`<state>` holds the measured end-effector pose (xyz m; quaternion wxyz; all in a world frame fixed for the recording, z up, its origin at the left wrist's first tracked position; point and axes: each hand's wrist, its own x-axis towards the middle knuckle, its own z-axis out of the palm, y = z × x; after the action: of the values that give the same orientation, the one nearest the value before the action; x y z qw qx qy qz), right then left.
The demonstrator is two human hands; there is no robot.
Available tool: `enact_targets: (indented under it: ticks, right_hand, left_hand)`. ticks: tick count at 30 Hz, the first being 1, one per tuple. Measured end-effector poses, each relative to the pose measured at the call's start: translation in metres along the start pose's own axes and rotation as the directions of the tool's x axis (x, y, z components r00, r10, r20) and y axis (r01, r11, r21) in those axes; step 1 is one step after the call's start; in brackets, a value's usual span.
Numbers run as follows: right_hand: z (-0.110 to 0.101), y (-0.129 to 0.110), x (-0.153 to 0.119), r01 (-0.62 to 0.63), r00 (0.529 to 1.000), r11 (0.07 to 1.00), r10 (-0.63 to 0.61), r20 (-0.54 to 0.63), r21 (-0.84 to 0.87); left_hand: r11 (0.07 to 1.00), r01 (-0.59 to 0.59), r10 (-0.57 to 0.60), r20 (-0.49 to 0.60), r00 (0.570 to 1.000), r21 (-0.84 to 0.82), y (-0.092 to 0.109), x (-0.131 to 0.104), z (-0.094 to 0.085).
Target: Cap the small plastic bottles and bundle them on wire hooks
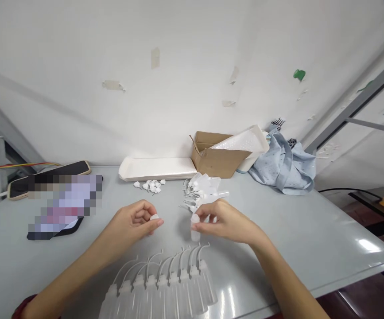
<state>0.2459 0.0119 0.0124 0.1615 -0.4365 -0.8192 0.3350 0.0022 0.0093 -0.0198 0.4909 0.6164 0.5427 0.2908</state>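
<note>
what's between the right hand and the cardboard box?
A loose pile of translucent plastic parts lies on the gray tabletop between the right hand and the cardboard box; the head view shows it.

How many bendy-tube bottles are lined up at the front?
9 bottles, side by side in one row on the grey table, near its front edge; some bottoms run out of view, but none seems hidden.

Phone (74, 169) at far left, crumpled light-blue cloth bag (280, 167) at right, tape scraps (155, 58) on the white wall (195, 26)
</note>
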Motion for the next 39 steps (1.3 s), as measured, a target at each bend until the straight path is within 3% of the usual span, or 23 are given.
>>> enact_targets:
  ticks: [2,4,6,15,20,28,35,39]
  right_hand:
    - [0.014,0.002,0.006,0.042,0.988,0.999,-0.042,-0.149,-0.001]
    - [0.030,0.008,0.012,0.075,0.958,0.992,-0.101,-0.268,-0.106]
    - [0.044,0.016,0.019,0.101,0.935,0.971,-0.167,-0.312,-0.217]
    - [0.063,0.030,0.033,0.006,0.934,0.989,-0.060,-0.353,-0.151]
    - [0.068,0.031,0.032,0.085,0.931,0.965,-0.166,-0.326,-0.250]
    - [0.071,0.021,0.027,0.217,0.861,0.893,-0.366,-0.354,-0.396]
    - [0.072,0.016,0.021,0.245,0.791,0.787,-0.500,-0.351,-0.567]
    - [0.073,0.015,0.019,0.294,0.750,0.788,-0.541,-0.380,-0.541]
  left_hand:
    - [0.997,0.006,-0.005,0.017,1.000,-0.071,0.002,-0.001,0.003]
    - [0.992,0.013,-0.009,0.030,0.999,-0.128,0.002,-0.002,0.005]
    - [0.986,0.025,-0.017,0.050,0.999,-0.164,0.002,-0.002,0.008]
    - [0.982,0.042,-0.030,0.069,0.997,-0.184,-0.004,-0.004,0.021]
    - [0.993,0.001,0.000,0.012,1.000,-0.117,-0.003,-0.007,0.022]
    - [0.990,-0.144,0.142,-0.129,0.981,-0.002,-0.006,-0.008,0.020]
    - [0.987,-0.068,0.062,-0.044,0.997,-0.147,-0.005,-0.008,0.019]
    - [0.976,-0.060,0.065,0.018,0.998,-0.210,-0.002,-0.008,0.017]
